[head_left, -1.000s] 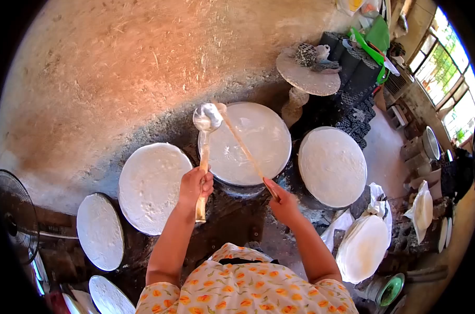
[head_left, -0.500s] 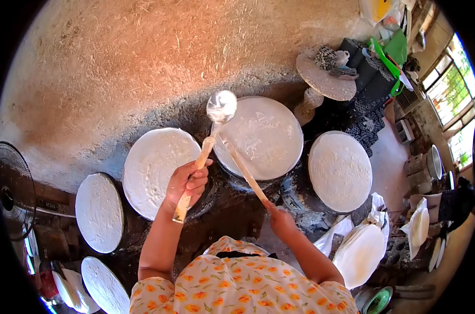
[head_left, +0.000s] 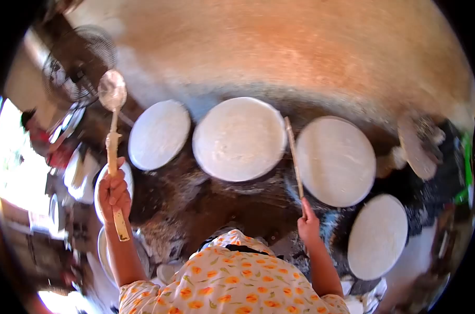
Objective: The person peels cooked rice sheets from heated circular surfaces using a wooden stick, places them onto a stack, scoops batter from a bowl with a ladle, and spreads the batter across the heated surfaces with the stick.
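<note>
My left hand point(head_left: 115, 192) is closed around the wooden handle of a ladle point(head_left: 112, 91), held upright with its rounded metal bowl at the top. In my right hand point(head_left: 308, 226) is the lower end of a thin wooden stick point(head_left: 294, 156). The stick points up between a white round disc point(head_left: 240, 139) at the centre and another white disc point(head_left: 336, 161) to its right. Their surfaces look pale and powdery, blurred by motion. A third white disc point(head_left: 160, 135) lies to the right of the ladle.
A further white disc point(head_left: 377, 237) is at the lower right. A fan point(head_left: 79, 70) stands at the upper left, with another person point(head_left: 39, 138) below it. An earthen wall point(head_left: 279, 47) rises behind the discs. A flat-topped stand point(head_left: 418, 152) is at the right.
The view has swung to the left, bringing another person into sight. My hands are farther apart; the ladle has moved left, away from the stick it overlapped. Both hands keep their hold.
</note>
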Demonstrator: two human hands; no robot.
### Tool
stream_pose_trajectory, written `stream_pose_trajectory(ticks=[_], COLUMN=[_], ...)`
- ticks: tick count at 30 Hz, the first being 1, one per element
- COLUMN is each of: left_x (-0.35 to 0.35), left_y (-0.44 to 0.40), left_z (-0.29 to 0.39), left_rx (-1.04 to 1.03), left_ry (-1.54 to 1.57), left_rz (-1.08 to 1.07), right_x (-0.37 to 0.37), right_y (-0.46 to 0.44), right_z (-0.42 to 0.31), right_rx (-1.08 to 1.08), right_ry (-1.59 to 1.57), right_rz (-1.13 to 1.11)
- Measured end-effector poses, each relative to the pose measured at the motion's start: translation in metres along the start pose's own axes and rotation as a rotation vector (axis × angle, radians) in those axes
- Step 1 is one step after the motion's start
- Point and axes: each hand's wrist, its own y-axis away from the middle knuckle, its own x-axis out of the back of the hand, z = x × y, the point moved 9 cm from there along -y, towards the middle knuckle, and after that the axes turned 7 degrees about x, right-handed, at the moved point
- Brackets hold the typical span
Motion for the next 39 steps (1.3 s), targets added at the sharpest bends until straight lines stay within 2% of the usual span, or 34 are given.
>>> stream_pose_trajectory(ticks=[3,5,7,8,9,10,11,12,13,14,15,17,19,21,23,27,28,29,31,32,33,35,36,37,39], left_x=[0.039,0.079,0.125,0.162,0.192,0.220,0.256,0.300,0.339,0.379,0.402,0.465,0.528,0.522,0.571,0.579,0.586,0.598,0.613,0.592,0.593,0.582,0.601,0.594,0.548], left_y=[0.078,0.132,0.183,0.218,0.250,0.277,0.305,0.338,0.366,0.390,0.408,0.447,0.483,0.485,0.514,0.505,0.501,0.490,0.489,0.467,0.458,0.424,0.410,0.390,0.349], left_z=[0.070,0.112,0.139,0.155,0.165,0.168,0.171,0.173,0.170,0.166,0.149,0.127,0.103,0.079,0.055,0.020,0.011,0.006,0.005,0.002,0.001,-0.012,-0.024,-0.030,-0.042], left_rx=[-0.272,-0.444,-0.543,-0.666,-0.784,-0.895,-0.968,-1.037,-0.968,-1.002,-1.039,-0.980,-0.928,-0.813,-0.709,-0.311,-0.298,-0.263,-0.366,-0.328,-0.296,-0.250,-0.201,-0.184,-0.089], left_ry=[-0.017,-0.103,-0.074,-0.119,-0.162,-0.076,-0.036,0.004,-0.062,0.013,0.181,0.284,0.449,0.643,0.720,0.681,0.750,0.754,0.553,0.607,0.519,0.566,0.619,0.577,0.468], left_rz=[0.130,0.230,0.250,0.403,0.557,0.709,0.763,0.816,0.926,0.849,0.950,0.944,0.932,0.991,1.159,1.379,1.419,1.291,1.490,1.530,1.576,1.545,1.429,1.343,1.430], right_x=[-0.032,-0.063,-0.100,-0.122,-0.142,-0.167,-0.190,-0.211,-0.233,-0.258,-0.277,-0.321,-0.353,-0.369,-0.376,-0.394,-0.394,-0.393,-0.380,-0.373,-0.364,-0.332,-0.316,-0.295,-0.251], right_y=[-0.039,-0.053,-0.056,-0.056,-0.055,-0.053,-0.049,-0.047,-0.044,-0.044,-0.041,-0.039,-0.046,-0.059,-0.066,-0.018,0.001,0.019,0.043,0.045,0.046,0.040,0.036,0.030,0.029], right_z=[-0.019,-0.041,-0.072,-0.083,-0.098,-0.105,-0.111,-0.124,-0.131,-0.131,-0.142,-0.131,-0.104,-0.100,-0.117,-0.117,-0.119,-0.125,-0.137,-0.132,-0.129,-0.127,-0.108,-0.106,-0.088], right_rx=[0.152,0.164,0.254,0.254,0.378,0.279,0.176,0.238,0.299,0.442,0.481,0.355,0.327,0.299,0.291,0.180,0.201,0.224,0.238,0.294,0.286,0.277,0.077,0.170,-0.085], right_ry=[0.114,0.102,0.081,0.094,0.050,0.043,0.036,0.072,0.111,0.157,0.281,0.761,0.886,1.015,0.913,0.717,0.659,0.597,0.436,0.351,0.354,0.326,0.370,0.320,0.118], right_rz=[-0.079,-0.188,-0.252,-0.321,-0.320,-0.408,-0.490,-0.513,-0.534,-0.497,-0.513,-0.670,-0.642,-0.597,-0.526,-0.559,-0.611,-0.664,-0.668,-0.605,-0.601,-0.491,-0.509,-0.401,-0.319])
